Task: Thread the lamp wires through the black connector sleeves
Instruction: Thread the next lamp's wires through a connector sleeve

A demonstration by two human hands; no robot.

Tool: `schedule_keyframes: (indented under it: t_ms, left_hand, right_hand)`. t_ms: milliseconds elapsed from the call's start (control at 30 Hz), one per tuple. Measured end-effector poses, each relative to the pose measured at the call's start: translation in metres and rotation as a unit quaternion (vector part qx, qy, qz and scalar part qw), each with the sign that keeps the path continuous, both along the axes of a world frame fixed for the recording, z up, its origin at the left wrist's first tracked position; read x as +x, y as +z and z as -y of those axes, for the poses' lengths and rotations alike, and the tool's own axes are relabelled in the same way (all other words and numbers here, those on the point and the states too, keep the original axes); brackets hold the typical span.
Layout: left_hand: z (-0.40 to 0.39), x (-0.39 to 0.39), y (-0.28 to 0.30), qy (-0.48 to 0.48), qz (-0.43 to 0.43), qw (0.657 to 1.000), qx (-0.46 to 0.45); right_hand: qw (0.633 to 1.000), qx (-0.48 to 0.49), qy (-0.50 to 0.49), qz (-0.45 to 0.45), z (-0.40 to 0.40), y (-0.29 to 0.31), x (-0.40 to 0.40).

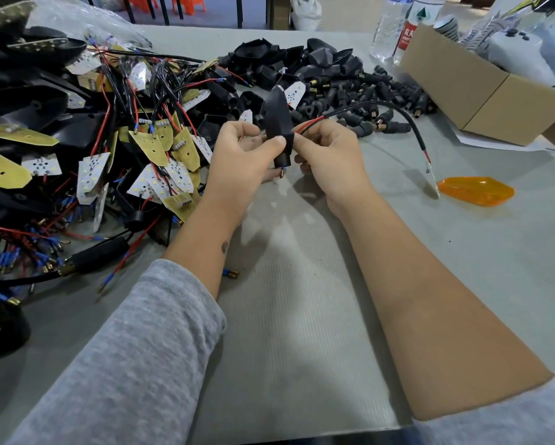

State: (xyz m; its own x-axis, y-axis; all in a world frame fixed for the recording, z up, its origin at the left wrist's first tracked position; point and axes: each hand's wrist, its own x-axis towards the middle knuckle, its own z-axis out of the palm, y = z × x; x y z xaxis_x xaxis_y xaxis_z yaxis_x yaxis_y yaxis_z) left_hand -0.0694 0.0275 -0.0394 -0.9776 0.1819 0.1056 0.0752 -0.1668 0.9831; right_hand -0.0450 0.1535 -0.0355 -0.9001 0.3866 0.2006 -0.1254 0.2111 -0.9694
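From the head camera, the left hand (237, 149) is pinching a black lamp shell (277, 118) upright above the middle of the table (302, 284), thumb pressed on its narrow neck. The right hand (327, 155) is curling round the red and black wires (395, 110) just beside the shell. A brass wire tip (282, 172) is poking out below the neck. The shell looks light and rigid; the wires look limp, so gripping close to their ends should help. Fingers are hiding where the wires enter.
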Motion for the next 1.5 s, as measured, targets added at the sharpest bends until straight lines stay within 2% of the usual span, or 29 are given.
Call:
schedule_keyframes:
  t_ms: [267,400,533,633,767,967,1133,1300,1500]
  left_hand:
    - [0.001,0.006,-0.003,-0.078,-0.082,0.988,-0.101]
    - [0.0,0.005,-0.005,-0.056,-0.096,0.986,-0.125]
    - [-0.001,0.001,-0.007,0.008,-0.104,0.972,-0.21]
    - [0.0,0.0,-0.007,0.001,-0.098,0.964,-0.246]
    - [-0.002,0.001,-0.007,-0.016,-0.103,0.952,-0.288]
    - [-0.001,0.004,-0.006,-0.018,-0.141,0.945,-0.294]
    - [-0.002,0.004,-0.003,0.01,-0.119,0.962,-0.244]
    - [0.0,0.005,0.002,0.011,-0.07,0.988,-0.136]
    - [0.0,0.005,0.005,-0.001,-0.059,0.993,-0.106]
  right_hand:
    - [0.998,-0.064,-0.002,0.003,-0.002,-0.001,-0.003]
    - [0.995,-0.098,0.0,-0.009,-0.004,-0.002,-0.003]
    - [0.991,-0.133,0.007,-0.006,-0.007,0.0,-0.004]
    - [0.984,-0.179,0.017,-0.002,-0.009,0.002,-0.004]
    - [0.988,-0.15,0.03,-0.007,-0.01,-0.001,-0.004]
    - [0.992,-0.122,0.035,0.001,-0.009,-0.001,-0.004]
    - [0.972,-0.232,0.048,0.004,-0.007,0.004,-0.004]
    - [0.947,-0.319,-0.024,0.025,-0.012,0.003,-0.009]
    - [0.915,-0.399,-0.062,0.016,-0.016,0.002,-0.013]
